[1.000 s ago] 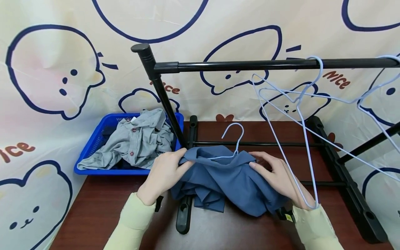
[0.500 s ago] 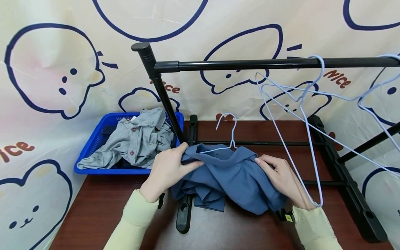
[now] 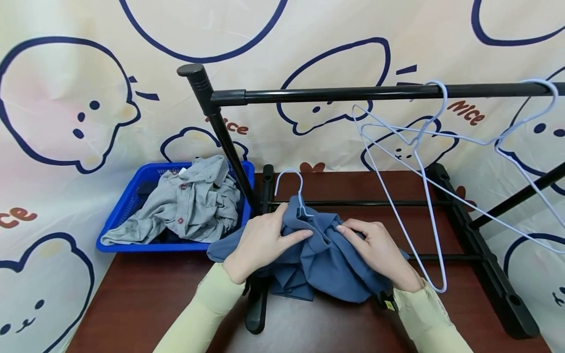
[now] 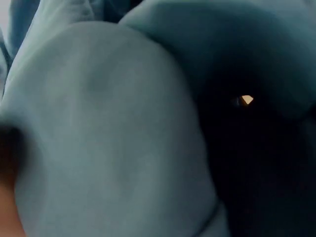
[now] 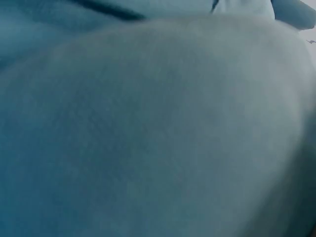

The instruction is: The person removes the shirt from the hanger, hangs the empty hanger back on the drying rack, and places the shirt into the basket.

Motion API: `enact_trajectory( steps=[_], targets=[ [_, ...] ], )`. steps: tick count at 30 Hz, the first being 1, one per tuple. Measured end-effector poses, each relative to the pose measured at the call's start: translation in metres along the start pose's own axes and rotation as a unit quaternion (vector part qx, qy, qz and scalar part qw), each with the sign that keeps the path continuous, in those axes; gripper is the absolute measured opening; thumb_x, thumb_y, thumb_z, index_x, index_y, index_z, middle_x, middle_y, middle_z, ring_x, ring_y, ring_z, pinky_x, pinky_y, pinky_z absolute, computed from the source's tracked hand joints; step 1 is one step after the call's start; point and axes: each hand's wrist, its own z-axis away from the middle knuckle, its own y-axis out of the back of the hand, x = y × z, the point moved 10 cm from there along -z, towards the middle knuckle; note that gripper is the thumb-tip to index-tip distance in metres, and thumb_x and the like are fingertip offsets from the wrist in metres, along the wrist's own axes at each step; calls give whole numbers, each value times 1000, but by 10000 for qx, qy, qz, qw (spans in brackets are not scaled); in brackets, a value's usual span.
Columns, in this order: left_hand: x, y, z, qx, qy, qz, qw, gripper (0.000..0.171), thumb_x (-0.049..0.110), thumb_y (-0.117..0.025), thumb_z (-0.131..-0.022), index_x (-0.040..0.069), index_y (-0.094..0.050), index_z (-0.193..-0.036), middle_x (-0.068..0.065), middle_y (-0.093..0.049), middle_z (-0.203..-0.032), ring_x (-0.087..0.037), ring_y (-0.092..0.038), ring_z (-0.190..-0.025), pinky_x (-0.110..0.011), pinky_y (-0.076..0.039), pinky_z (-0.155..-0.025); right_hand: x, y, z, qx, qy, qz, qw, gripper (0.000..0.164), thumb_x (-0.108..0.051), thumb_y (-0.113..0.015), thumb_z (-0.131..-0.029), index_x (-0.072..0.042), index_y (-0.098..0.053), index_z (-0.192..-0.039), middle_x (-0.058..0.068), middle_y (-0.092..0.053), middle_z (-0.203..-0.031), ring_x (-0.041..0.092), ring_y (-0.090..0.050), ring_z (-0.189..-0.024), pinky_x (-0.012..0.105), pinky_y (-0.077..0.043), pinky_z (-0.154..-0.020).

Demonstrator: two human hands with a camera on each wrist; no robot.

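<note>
A crumpled blue garment (image 3: 326,267) lies bunched between both hands over the table. From its gathered opening rises the hook of a pale blue wire hanger (image 3: 301,190); the rest of that hanger is hidden inside the cloth. My left hand (image 3: 262,241) grips the fabric left of the hook, thumb on top and fingers mostly behind the cloth. On the other side, my right hand (image 3: 377,247) pinches the garment's edge between thumb and fingers. Close-up blue cloth (image 4: 108,123) fills the left wrist view, and similar cloth (image 5: 158,123) fills the right wrist view.
A black garment rack (image 3: 318,95) stands over the table (image 3: 145,294), its foot (image 3: 256,309) beside the cloth. Two empty pale blue hangers (image 3: 423,166) dangle from its bar, one close by the right forearm. At left, a blue basket (image 3: 128,206) holds a grey buttoned shirt (image 3: 190,201).
The hanger hook has shifted left, and part of the garment now spreads left behind the left wrist. Both hands have moved with the cloth, the left one further right.
</note>
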Motion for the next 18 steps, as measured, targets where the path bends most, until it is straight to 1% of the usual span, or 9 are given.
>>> enact_trajectory(
  steps=[2, 3, 6, 10, 12, 13, 15, 18],
  targets=[
    [-1, -1, 0, 67, -21, 114, 9999, 64, 67, -61, -92, 9, -60, -120, 6, -49, -62, -9, -48, -51, -28, -41, -46, 0, 0, 0, 13, -26, 26, 10000, 16, -22, -61, -105, -29, -75, -100, -17, -69, -91, 6, -64, -77, 29, -52, -72],
    [0, 0, 0, 117, -82, 171, 9998, 60, 65, -62, -93, 10, -60, -117, 6, -47, -61, -8, -47, -50, -28, -40, -46, 0, 0, 0, 12, -42, 31, 10000, 16, -23, -61, -105, -29, -75, -100, -17, -69, -90, 6, -64, -77, 29, -52, -72],
    [2, 4, 0, 273, -316, 344, 9985, 47, 56, -62, -98, 12, -60, -116, 7, -44, -59, -6, -46, -49, -28, -38, -44, 1, 2, 0, 34, -110, 45, 9999, 15, -25, -61, -105, -29, -74, -99, -17, -69, -90, 6, -64, -78, 30, -52, -73],
    [5, 8, 3, 465, -553, 461, 9963, 28, 38, -63, -102, 13, -60, -115, 6, -41, -57, -7, -45, -49, -29, -35, -44, 0, 5, 0, 197, -134, 41, 9997, 14, -24, -62, -104, -26, -76, -105, -15, -71, -99, 7, -67, -88, 31, -53, -81],
    [5, 9, 4, 538, -593, 503, 9955, 22, 33, -63, -103, 13, -60, -113, 6, -41, -57, -7, -45, -50, -29, -34, -44, -2, 8, 0, 322, -24, 11, 9995, 16, -20, -63, -103, -22, -78, -109, -12, -72, -103, 9, -68, -93, 31, -53, -85],
    [5, 11, 5, 570, -584, 535, 9952, 20, 31, -64, -103, 13, -60, -111, 6, -40, -57, -7, -45, -50, -29, -33, -44, -3, 10, 0, 381, 42, 4, 9993, 16, -17, -64, -103, -20, -79, -110, -11, -72, -102, 10, -68, -92, 30, -53, -85],
    [3, 13, 5, 636, -564, 598, 9946, 18, 30, -64, -102, 14, -59, -108, 7, -38, -58, -8, -44, -49, -29, -32, -44, -4, 13, 0, 468, 160, -63, 9988, 16, -14, -66, -101, -18, -80, -109, -9, -72, -100, 11, -68, -89, 28, -53, -82],
    [0, 17, 6, 735, -517, 701, 9935, 18, 31, -64, -102, 14, -58, -102, 7, -33, -58, -8, -40, -48, -29, -30, -44, 0, 19, 3, 583, 199, -78, 9981, 16, -10, -68, -99, -17, -80, -107, -9, -69, -93, 11, -64, -81, 24, -51, -76]
  ],
)
